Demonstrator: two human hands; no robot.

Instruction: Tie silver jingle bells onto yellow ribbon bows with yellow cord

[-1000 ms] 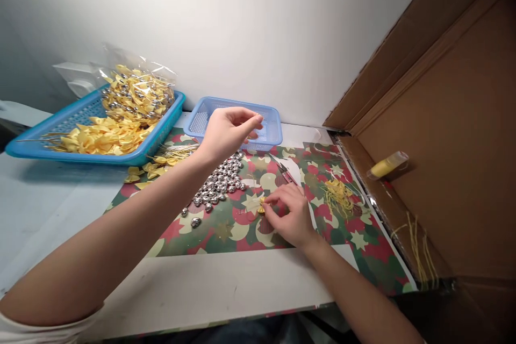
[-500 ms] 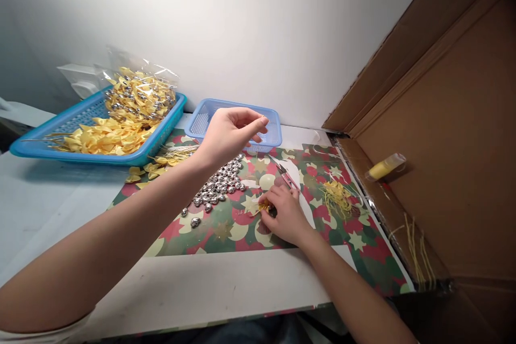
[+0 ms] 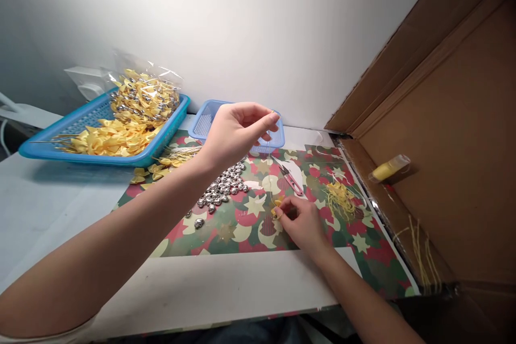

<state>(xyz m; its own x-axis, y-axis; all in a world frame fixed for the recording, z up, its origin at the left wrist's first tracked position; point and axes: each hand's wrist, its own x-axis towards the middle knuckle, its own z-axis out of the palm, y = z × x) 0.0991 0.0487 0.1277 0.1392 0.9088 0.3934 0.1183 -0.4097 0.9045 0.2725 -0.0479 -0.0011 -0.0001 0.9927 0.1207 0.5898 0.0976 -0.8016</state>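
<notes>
My left hand (image 3: 237, 131) is raised above the mat, thumb and forefinger pinched on the upper end of a thin thread (image 3: 269, 172). The thread runs down, nearly straight, to a small yellow ribbon bow (image 3: 276, 209). My right hand (image 3: 306, 226) pinches that bow low over the patterned mat (image 3: 250, 231); its fingers partly hide the piece. Pink thread snips (image 3: 292, 180) lie just beyond the right hand, on a white scrap. Beneath my left forearm spreads a pile of shiny silver beads (image 3: 221, 189), partly covered by the arm.
At the left, a blue basket (image 3: 80, 158) holds yellow ribbon bows and a clear bag (image 3: 147, 94) of bows with silver beads. A smaller blue basket (image 3: 197, 126) stands by the wall. Yellow thread scraps (image 3: 341, 199) and a yellow spool (image 3: 389, 168) lie right, beside cardboard (image 3: 451, 172).
My right hand has moved slightly right, uncovering more of the snips and the bow. My left hand has shifted a little right, and the thread between the hands now shows. The view has shifted slightly.
</notes>
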